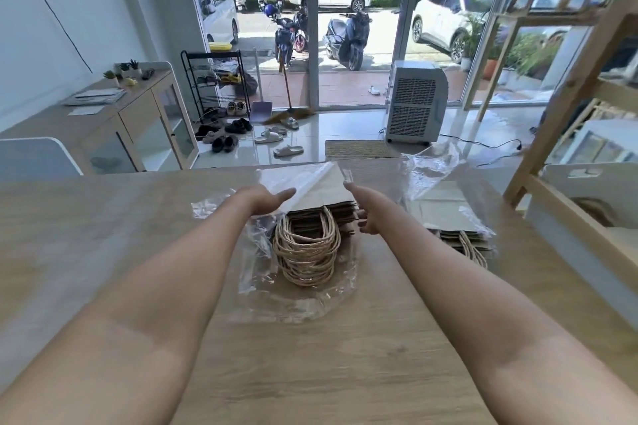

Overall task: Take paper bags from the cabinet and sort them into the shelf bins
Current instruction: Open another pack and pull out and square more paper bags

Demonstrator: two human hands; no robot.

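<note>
A stack of flat brown paper bags with twisted rope handles lies on the wooden table, half inside a clear plastic wrapper. My left hand rests flat on the wrapper at the stack's left edge, fingers stretched. My right hand is at the stack's right edge, and its fingers pinch the wrapper film lifted above the far end. A second wrapped stack of paper bags lies to the right.
A wooden shelf unit with white bins stands at the right. A low cabinet stands against the left wall. Beyond the table are a white air cooler, a shoe rack, shoes on the floor and glass doors.
</note>
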